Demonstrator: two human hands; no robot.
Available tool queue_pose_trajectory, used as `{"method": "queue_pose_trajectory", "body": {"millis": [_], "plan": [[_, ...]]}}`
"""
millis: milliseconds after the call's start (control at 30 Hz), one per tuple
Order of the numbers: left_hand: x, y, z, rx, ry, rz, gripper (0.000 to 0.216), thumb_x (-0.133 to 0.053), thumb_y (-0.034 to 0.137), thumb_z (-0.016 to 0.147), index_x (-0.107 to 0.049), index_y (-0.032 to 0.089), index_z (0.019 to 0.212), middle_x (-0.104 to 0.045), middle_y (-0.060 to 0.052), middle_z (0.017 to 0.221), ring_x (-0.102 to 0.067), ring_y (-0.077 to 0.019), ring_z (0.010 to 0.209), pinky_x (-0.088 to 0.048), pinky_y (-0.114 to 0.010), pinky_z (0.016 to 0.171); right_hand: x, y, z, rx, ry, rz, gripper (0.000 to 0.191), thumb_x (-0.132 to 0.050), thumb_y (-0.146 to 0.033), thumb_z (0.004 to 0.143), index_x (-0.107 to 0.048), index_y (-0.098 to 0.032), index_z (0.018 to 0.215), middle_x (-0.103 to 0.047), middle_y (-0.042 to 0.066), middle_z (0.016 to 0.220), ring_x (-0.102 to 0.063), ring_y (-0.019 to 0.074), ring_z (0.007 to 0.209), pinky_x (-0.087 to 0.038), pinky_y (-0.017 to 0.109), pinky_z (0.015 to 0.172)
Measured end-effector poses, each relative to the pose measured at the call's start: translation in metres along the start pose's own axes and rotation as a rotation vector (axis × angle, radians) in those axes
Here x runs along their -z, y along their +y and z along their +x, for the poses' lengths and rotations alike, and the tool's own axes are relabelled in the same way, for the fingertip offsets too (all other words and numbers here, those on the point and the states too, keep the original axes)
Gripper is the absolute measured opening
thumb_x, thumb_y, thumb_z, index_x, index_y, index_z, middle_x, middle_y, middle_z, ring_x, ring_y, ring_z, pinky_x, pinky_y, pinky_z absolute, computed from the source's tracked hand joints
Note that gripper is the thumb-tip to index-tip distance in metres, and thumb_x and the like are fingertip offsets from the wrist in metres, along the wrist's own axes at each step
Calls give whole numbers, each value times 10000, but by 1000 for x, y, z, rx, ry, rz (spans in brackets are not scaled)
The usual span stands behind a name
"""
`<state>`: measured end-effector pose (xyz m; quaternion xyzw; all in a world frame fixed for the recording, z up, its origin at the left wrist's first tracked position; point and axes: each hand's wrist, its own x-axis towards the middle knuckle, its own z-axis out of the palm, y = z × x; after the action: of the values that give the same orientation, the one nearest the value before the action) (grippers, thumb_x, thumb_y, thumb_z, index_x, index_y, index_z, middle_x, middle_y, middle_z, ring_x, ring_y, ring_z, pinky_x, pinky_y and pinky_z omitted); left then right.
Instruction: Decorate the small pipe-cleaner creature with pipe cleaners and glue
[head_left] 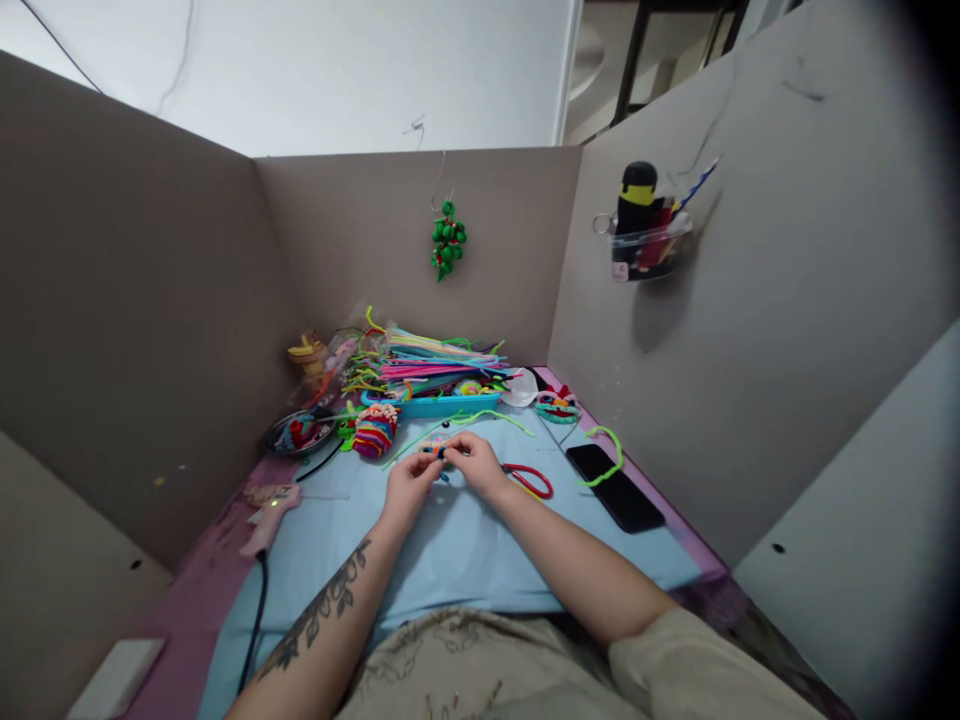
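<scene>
Left hand (pixel 409 490), right hand (pixel 477 463) on pipe-cleaner (pixel 436 450)

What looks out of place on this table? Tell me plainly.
One bright green fuzzy pipe cleaner lies curled across the flat black phone, apart from the colourful pipe-cleaner pile at the back. Nothing looks spilled or broken.

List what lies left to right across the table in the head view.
Pink glue gun → metal dish → striped pipe-cleaner figure → left hand → small craft piece, pinched by both → right hand → red loop → black phone.
</scene>
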<state>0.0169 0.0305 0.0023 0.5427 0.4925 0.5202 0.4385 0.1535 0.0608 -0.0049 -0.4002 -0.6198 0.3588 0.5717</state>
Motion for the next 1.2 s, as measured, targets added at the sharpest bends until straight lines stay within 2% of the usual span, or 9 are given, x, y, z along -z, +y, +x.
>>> {"method": "queue_pose_trajectory", "body": {"millis": [167,300,433,533,633,733,1067,1200], "plan": [[-1,-4,2,31,-32,28,359,-670,422,639,-667,121,834,-644,-34,623,-598,-150,585,-398,-183,438,-2,-4,-1,-49,6,110,93,-573,-241,669,-599,-152,668,-562,-3,663,-514,123,632,-410,238,606],[-2,-6,3,-10,-25,44,359,-659,423,655,-669,114,840,-635,-30,604,-594,-150,573,-405,-194,446,-6,-2,-2,-113,-11,221,108,-590,-258,668,-598,-150,677,-539,-21,599,-474,105,567,-375,231,556],[-1,-3,1,-110,21,88,305,-627,407,688,-659,118,780,-619,-17,574,-569,-137,533,-411,-207,452,-13,-4,-4,-213,-2,359,135,-619,-283,643,-576,-155,648,-468,-51,507,-372,75,466,-288,217,465],[0,1,-1,-248,59,163,238,-607,357,718,-657,132,774,-649,-27,652,-587,-142,601,-462,-233,552,-15,-8,-5,-280,-22,445,174,-646,-297,623,-542,-159,606,-429,-62,469,-301,54,414,-212,216,423],[2,3,-3,-368,99,262,189,-595,319,738,-656,144,770,-670,-40,739,-599,-149,675,-482,-258,657,-15,-9,-6,-324,-72,520,209,-672,-306,607,-520,-165,589,-403,-67,446,-286,49,391,-181,217,408],[3,2,-4,-417,133,334,187,-579,316,756,-656,151,794,-674,-51,778,-604,-156,698,-486,-258,650,-13,-10,-6,-378,-125,575,242,-695,-325,591,-508,-171,595,-399,-66,450,-293,50,385,-170,216,402],[7,4,-4,-382,132,360,201,-601,349,728,-670,162,754,-684,-38,720,-611,-156,648,-497,-259,626,-6,-8,-3,-406,-269,545,257,-736,-334,571,-565,-155,639,-464,-42,541,-293,43,425,-165,207,411],[7,6,-3,-370,137,358,208,-610,352,714,-673,157,746,-681,-35,692,-609,-156,629,-499,-274,651,-5,-4,-3,-394,-257,550,242,-734,-327,575,-568,-159,626,-446,-46,514,-310,51,427,-191,206,415]]}}
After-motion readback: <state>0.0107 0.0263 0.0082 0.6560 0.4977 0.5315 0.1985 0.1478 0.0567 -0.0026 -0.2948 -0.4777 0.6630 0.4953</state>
